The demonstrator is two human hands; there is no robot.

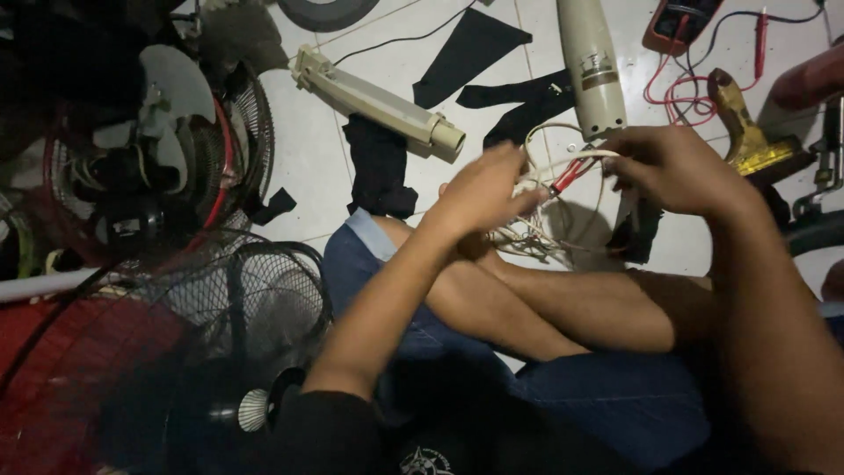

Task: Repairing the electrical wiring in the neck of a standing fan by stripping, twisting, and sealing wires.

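Gripping white wires [563,189], both hands [580,180] work above cluttered white tiled floor [316,149].

Single head view, looking steeply down, close over lap and floor.

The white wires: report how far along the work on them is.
Done: the cream fan pole lies detached on the tiled floor, with a multimeter beside it. In hand: the left hand and right hand hold the bundle of white wires, with a red-handled tool between them. Left: the wires remain loose and tangled; fan guards sit unassembled.
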